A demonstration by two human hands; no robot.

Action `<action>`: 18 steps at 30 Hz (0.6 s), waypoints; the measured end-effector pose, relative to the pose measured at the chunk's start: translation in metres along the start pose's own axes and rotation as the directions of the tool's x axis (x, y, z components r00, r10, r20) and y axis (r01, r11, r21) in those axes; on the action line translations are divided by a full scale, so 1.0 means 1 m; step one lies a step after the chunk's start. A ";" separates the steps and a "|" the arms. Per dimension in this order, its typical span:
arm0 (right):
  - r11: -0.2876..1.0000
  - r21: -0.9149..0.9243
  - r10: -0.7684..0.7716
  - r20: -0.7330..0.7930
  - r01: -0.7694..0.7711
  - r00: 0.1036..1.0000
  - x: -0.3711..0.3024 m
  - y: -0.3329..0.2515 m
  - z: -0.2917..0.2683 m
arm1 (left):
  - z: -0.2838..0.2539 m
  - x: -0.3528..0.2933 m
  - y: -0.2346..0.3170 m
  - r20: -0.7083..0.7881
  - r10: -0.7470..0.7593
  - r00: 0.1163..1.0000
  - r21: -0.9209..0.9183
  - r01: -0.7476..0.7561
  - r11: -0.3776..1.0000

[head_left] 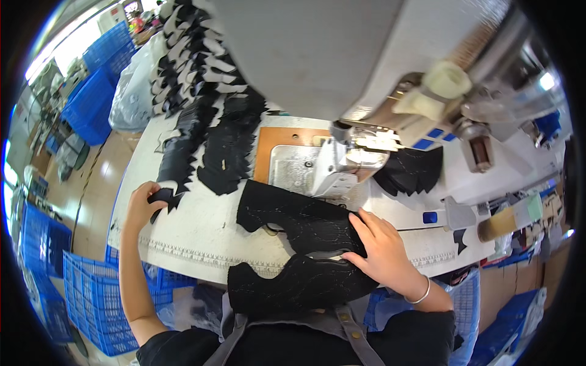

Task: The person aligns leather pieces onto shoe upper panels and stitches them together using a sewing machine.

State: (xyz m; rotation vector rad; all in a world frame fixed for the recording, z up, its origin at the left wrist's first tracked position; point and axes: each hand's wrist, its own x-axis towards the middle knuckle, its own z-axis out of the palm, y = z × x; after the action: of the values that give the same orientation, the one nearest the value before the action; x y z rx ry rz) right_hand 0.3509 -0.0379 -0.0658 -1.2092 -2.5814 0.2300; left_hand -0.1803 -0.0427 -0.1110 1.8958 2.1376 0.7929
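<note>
A black cut piece (162, 196) is pinched in my left hand (144, 206) at the near end of a row of overlapping black pieces (183, 149). Beside that row lies a second row of black pieces (227, 146). My right hand (386, 251) rests with fingers stretched out and thumb apart on the right end of a large black fabric piece (299, 213) with faint pale stitch lines. A similar black piece (299, 283) is nearer me, partly over the table's front edge. The sewing machine head (345, 165) stands just beyond the fabric; its needle is hard to make out.
A ruler strip (195, 259) runs along the front of the white table (207, 226). A fanned black stack (412, 171) lies right of the machine. Blue crates (97, 299) stand on the floor at left. A plastic bag (137, 88) is beyond the table's left edge.
</note>
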 end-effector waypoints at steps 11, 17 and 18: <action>0.929 0.362 0.098 -0.061 -0.070 0.993 0.022 0.008 -0.034 | -0.029 -0.017 0.088 -0.266 0.080 0.960 -0.459 -0.200 0.865; 0.838 0.545 0.038 -0.101 0.023 0.994 0.052 -0.019 -0.079 | -0.003 0.005 0.250 -0.053 0.631 0.774 -0.546 -0.551 0.631; 0.844 0.517 -0.051 -0.185 0.141 0.981 0.054 -0.023 -0.083 | 0.001 0.004 0.265 -0.079 0.674 0.735 -0.499 -0.614 0.611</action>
State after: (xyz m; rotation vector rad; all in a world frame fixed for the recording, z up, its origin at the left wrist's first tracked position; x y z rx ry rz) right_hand 0.3274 -0.0085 0.0285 -0.8476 -2.2072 0.7335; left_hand 0.0493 -0.0264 0.0199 2.3121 0.9598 1.1716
